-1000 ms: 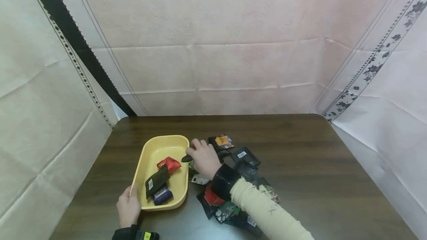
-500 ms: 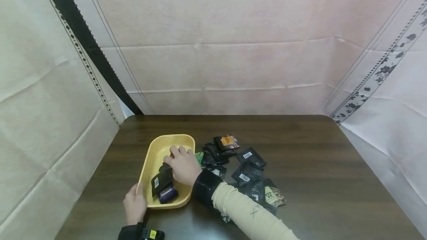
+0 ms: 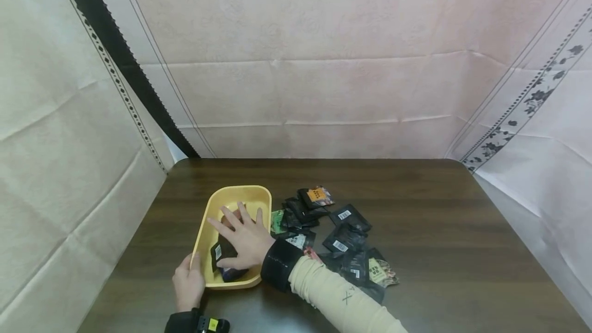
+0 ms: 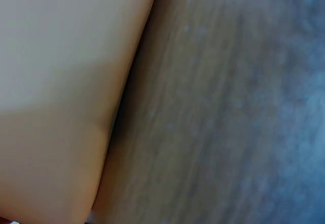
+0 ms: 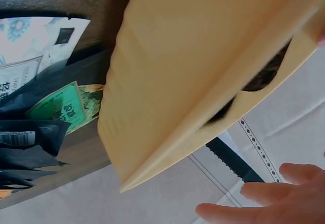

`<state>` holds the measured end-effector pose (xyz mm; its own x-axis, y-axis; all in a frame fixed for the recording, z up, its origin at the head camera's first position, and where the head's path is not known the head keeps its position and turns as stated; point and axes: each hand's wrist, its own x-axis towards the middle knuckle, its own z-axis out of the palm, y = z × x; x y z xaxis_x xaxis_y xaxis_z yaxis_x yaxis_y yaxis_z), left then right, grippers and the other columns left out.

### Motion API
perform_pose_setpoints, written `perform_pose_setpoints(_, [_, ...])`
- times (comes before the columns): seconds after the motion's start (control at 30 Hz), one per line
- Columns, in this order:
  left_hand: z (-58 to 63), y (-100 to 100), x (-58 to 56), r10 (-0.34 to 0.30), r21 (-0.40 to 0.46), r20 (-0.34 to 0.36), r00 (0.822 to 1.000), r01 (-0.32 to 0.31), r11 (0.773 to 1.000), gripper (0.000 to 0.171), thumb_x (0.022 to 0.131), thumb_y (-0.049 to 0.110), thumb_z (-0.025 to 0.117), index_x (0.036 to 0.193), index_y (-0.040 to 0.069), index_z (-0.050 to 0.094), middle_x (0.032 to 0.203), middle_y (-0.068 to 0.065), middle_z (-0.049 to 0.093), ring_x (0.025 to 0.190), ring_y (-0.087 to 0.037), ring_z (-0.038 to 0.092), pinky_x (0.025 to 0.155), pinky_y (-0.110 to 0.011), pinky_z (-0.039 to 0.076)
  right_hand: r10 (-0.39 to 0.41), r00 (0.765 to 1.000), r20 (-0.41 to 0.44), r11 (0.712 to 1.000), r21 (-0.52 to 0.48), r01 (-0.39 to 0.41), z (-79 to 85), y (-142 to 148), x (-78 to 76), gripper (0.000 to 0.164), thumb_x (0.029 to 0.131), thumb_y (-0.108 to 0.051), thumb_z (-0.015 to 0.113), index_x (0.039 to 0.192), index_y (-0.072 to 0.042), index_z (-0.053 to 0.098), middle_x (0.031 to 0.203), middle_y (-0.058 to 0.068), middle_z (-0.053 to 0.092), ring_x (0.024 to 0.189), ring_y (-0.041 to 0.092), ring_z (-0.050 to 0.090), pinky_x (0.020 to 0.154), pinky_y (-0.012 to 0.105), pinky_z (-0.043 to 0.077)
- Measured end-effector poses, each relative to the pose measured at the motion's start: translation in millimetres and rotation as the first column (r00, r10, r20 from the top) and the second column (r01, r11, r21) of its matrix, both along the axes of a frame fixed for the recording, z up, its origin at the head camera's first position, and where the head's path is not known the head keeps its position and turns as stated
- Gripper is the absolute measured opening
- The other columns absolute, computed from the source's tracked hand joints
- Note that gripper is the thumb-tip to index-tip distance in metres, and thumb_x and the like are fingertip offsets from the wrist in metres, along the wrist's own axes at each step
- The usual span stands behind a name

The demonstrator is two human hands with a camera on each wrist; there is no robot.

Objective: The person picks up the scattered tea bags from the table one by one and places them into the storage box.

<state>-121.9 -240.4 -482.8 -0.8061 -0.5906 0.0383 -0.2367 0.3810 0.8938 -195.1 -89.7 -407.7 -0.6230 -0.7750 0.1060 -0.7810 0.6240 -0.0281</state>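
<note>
A yellow plastic tray [image 3: 237,195] sits left of the middle of the table, with its lower left corner gripped by my left hand [image 3: 188,284]. Over the tray's contents my right hand [image 3: 246,243] is spread, fingers straight and apart, pinching nothing. Beneath it a dark packet [image 3: 215,257] and a dark blue packet [image 3: 233,274] partly show; the rest is hidden by the hand. In the right wrist view the tray wall [image 5: 188,56] fills the middle, and the spread fingers [image 5: 264,191] show at lower right. Skin and blurred wood fill the left wrist view.
Right of the tray lies a loose heap of small packets, mostly black [image 3: 347,238]. Among them are one with an orange label [image 3: 317,194], one green [image 3: 277,221] and a pale printed one [image 5: 30,46]. Patterned cloth [image 3: 296,91] hangs behind the brown table [image 3: 439,251].
My right hand has carried a dark packet from the heap into the tray and spread its fingers, letting go. My left hand keeps its hold on the tray. The head view has shifted slightly.
</note>
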Motion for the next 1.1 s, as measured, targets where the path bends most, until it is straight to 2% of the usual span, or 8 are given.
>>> perform_pose_setpoints(0.2, [3.6, -3, -1.7, 0.008, 0.006, -0.012, 1.0, -0.008, 1.0, 0.044, 0.099, 0.021, 0.032, 0.118, -0.014, 0.05, 0.115, -0.035, 0.05, 0.102, -0.043, 0.049, 0.087, -0.054, 0.037, 0.031, 0.998, -0.048, 0.999, -0.014, -0.031, -3.0, 7, -6.2, 0.082, 0.079, -0.066, 0.049, 0.145, -0.036, 0.012, 0.151, 0.004, 0.012, 0.135, 0.036, 0.012, 0.095, 0.061, 0.028])
perform_pose_setpoints(0.37, [3.5, -6, -3.3, 0.024, 0.008, -0.006, 1.0, -0.024, 1.0, 0.044, 0.099, 0.021, 0.032, 0.119, -0.014, 0.048, 0.114, -0.036, 0.05, 0.099, -0.044, 0.05, 0.087, -0.054, 0.037, -0.016, 1.0, -0.027, 1.0, -0.01, 0.016, -5.1, 21, -18.3, 0.079, 0.08, -0.064, 0.05, 0.145, -0.035, 0.016, 0.151, 0.005, 0.015, 0.135, 0.036, 0.013, 0.094, 0.063, 0.027])
perform_pose_setpoints(0.5, [3.0, -7, -4.0, 0.019, 0.019, 0.013, 1.0, -0.019, 1.0, 0.047, 0.099, 0.023, 0.03, 0.121, -0.015, 0.046, 0.115, -0.036, 0.049, 0.1, -0.045, 0.049, 0.086, -0.054, 0.038, -0.081, 0.997, -0.002, 0.996, -0.036, 0.081, -7.7, 44, -36.7, 0.077, 0.08, -0.057, 0.056, 0.144, -0.03, 0.023, 0.149, 0.009, 0.018, 0.133, 0.039, 0.014, 0.092, 0.065, 0.028])
perform_pose_setpoints(0.63, [3.6, -7, -3.0, 0.017, 0.028, 0.018, 1.0, -0.017, 0.999, 0.047, 0.099, 0.024, 0.03, 0.122, -0.014, 0.046, 0.115, -0.036, 0.049, 0.101, -0.044, 0.049, 0.087, -0.053, 0.037, -0.154, 0.988, 0.024, 0.986, -0.054, 0.155, -16.9, 75, -62.2, 0.074, 0.082, -0.049, 0.058, 0.144, -0.027, 0.026, 0.149, 0.011, 0.018, 0.133, 0.04, 0.014, 0.091, 0.065, 0.029])
perform_pose_setpoints(0.77, [4.1, -6, -1.0, 0.008, 0.02, 0.016, 1.0, -0.008, 1.0, 0.046, 0.099, 0.023, 0.031, 0.121, -0.013, 0.048, 0.114, -0.035, 0.051, 0.099, -0.043, 0.05, 0.086, -0.052, 0.037, -0.253, 0.966, 0.05, 0.965, -0.053, 0.255, -29.7, 105, -87.1, 0.072, 0.081, -0.042, 0.061, 0.143, -0.025, 0.029, 0.148, 0.013, 0.021, 0.132, 0.04, 0.017, 0.091, 0.063, 0.03])
perform_pose_setpoints(0.93, [3.2, -2, 2.4, -0.008, 0.002, 0.014, 1.0, 0.008, 1.0, 0.045, 0.099, 0.022, 0.032, 0.119, -0.014, 0.049, 0.112, -0.035, 0.052, 0.097, -0.043, 0.051, 0.084, -0.052, 0.038, -0.373, 0.922, 0.101, 0.926, -0.02, 0.377, -44.2, 130, -111.4, 0.072, 0.079, -0.04, 0.063, 0.142, -0.025, 0.031, 0.147, 0.013, 0.023, 0.132, 0.04, 0.018, 0.09, 0.066, 0.029])
perform_pose_setpoints(1.1, [0.9, 1, 6.2, -0.003, -0.028, -0.012, 1.0, 0.002, 1.0, 0.041, 0.099, 0.02, 0.034, 0.116, -0.013, 0.052, 0.108, -0.033, 0.055, 0.096, -0.042, 0.052, 0.083, -0.052, 0.038, -0.42, 0.89, 0.176, 0.907, 0.049, 0.418, -54.3, 137, -126.9, 0.075, 0.076, -0.04, 0.065, 0.142, -0.026, 0.032, 0.149, 0.012, 0.02, 0.133, 0.041, 0.014, 0.086, 0.07, 0.027])
